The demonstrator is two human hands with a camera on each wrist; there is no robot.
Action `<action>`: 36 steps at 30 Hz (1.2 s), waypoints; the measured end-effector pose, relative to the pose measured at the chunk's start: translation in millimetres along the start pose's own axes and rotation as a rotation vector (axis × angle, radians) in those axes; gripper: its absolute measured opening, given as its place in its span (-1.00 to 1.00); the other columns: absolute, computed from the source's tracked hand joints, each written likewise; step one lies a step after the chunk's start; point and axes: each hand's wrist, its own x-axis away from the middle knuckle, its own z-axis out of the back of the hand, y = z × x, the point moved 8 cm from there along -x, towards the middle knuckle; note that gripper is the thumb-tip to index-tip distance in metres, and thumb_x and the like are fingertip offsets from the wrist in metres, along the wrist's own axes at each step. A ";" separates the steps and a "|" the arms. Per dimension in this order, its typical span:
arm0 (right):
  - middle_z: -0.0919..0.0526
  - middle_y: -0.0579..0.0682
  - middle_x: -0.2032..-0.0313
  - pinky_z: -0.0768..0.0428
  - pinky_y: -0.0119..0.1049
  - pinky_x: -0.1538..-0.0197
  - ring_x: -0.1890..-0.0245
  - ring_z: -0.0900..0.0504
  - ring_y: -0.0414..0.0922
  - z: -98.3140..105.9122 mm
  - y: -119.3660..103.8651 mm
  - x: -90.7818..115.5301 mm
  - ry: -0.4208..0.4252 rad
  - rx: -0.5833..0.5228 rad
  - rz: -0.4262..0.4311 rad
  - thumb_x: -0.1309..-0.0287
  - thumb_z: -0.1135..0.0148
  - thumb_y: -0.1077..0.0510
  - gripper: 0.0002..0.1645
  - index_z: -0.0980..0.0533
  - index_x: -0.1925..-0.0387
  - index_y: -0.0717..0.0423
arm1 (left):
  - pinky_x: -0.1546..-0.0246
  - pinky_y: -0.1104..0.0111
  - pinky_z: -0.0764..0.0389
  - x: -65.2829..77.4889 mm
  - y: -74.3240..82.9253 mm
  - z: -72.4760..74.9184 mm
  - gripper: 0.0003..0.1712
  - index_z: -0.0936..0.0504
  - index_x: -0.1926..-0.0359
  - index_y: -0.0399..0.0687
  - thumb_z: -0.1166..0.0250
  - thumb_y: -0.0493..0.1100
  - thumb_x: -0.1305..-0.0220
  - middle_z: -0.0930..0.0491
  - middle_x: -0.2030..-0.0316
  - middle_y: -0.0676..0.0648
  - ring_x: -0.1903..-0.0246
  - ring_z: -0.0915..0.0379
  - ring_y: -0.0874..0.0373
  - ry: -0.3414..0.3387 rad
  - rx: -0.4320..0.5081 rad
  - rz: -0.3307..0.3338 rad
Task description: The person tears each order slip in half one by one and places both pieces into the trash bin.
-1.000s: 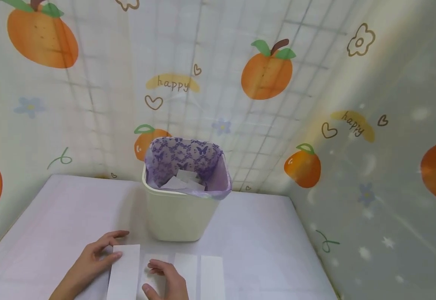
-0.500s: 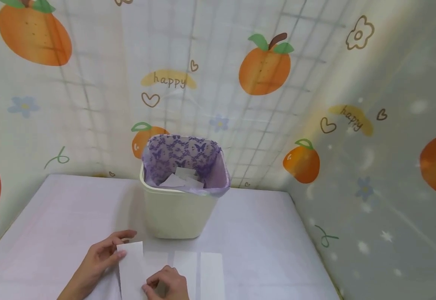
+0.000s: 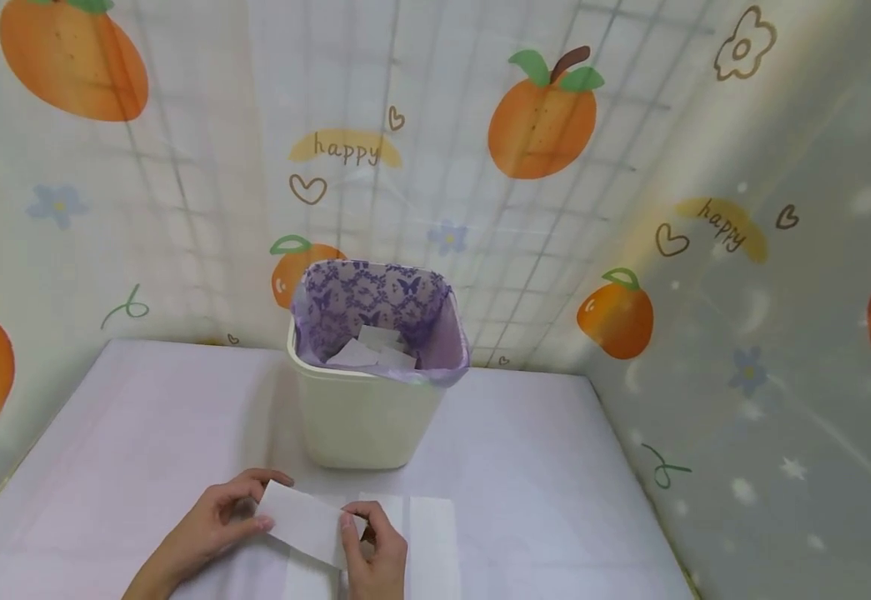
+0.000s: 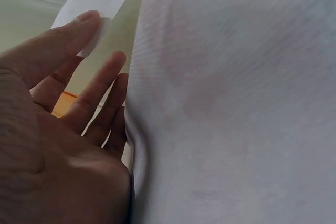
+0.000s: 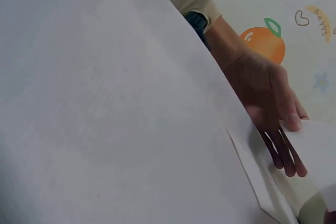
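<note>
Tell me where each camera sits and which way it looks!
Head: on the head, facing forward and down at the bin and white paper; left hand and right hand show.
Left wrist: on that wrist, facing the paper; the left hand shows.
Right wrist: on that wrist, facing the left hand and sleeve.
Both wrist views share the left hand and paper.

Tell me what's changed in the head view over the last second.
The white paper in the left grip has turned from lengthwise to slanting crosswise. The right grip, not holding it a second ago, now pinches its right end. The bin and the other strips on the table stayed put.
</note>
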 end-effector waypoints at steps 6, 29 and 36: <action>-0.78 -0.10 0.19 -0.66 -0.42 0.34 0.39 -0.69 -0.28 1.5 -0.4 -1.9 0.015 -0.007 -0.022 -0.44 -0.30 0.25 -0.85 -0.63 0.10 -0.08 | -0.32 0.56 -0.31 -2.2 1.9 -6.2 -0.72 -0.63 0.30 0.07 -0.45 -0.42 -0.25 -0.60 -0.25 -0.26 -0.31 -0.46 0.02 -0.061 -0.060 -0.028; -0.78 -0.25 0.22 -0.48 -0.42 0.28 0.29 -0.68 -0.26 5.5 -13.8 -3.8 -0.079 0.106 0.099 -0.25 -0.52 0.15 -0.79 -0.68 0.14 -0.17 | -0.11 0.47 -0.55 -6.3 10.3 -37.7 -0.91 -0.81 0.19 0.06 -0.48 -0.23 -0.33 -0.73 0.18 0.02 0.00 -0.58 0.16 0.076 -0.166 0.049; -0.81 -0.12 0.27 -0.48 -0.36 0.29 0.34 -0.71 -0.17 9.0 -23.3 -14.2 -0.151 0.078 0.148 -0.23 -0.52 0.21 -0.83 -0.70 0.18 -0.08 | 0.01 0.38 -0.68 -13.8 16.7 -43.1 -0.95 -0.81 0.21 0.15 -0.49 -0.13 -0.33 -0.74 0.24 0.12 0.12 -0.67 0.22 0.043 -0.248 0.097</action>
